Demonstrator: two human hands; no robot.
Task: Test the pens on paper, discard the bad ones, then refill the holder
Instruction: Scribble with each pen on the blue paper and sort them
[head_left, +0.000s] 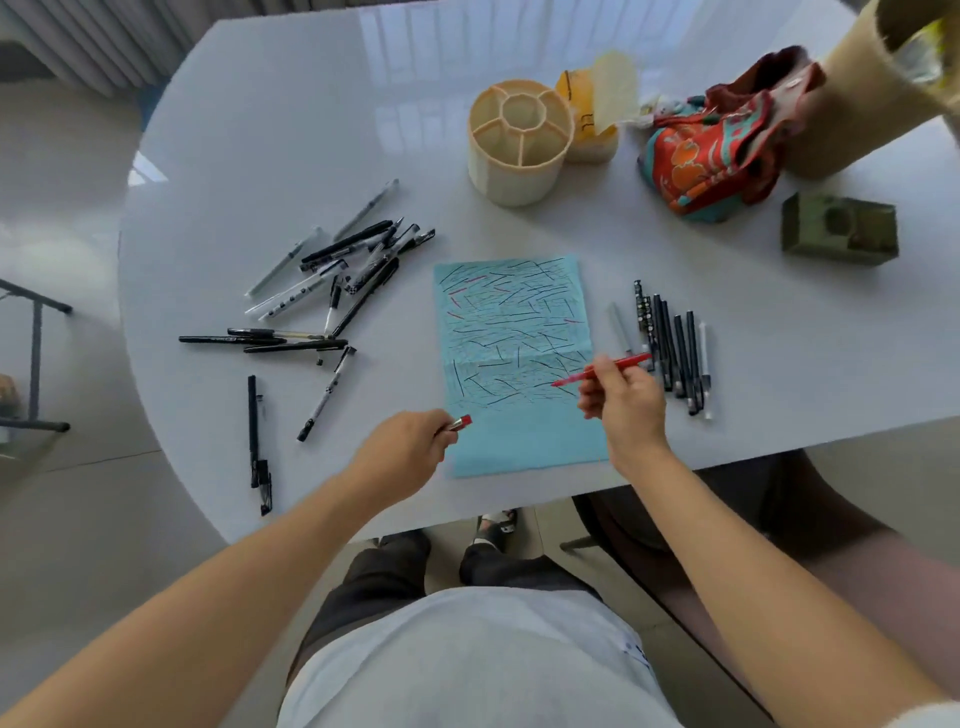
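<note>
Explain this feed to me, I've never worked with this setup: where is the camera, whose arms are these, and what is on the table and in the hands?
There is one picture, from a camera worn on a person's head, looking down at their own bare arms. No robot is involved. The right hand holds an uncapped red pen, its tip over a blue paper covered in test strokes. The left hand holds what seems to be its red cap. On the white table, a loose pile of pens lies left of the paper, and a neat row of pens lies right. The empty cream pen holder stands behind, beside a colourful cloth and a green box.
</note>
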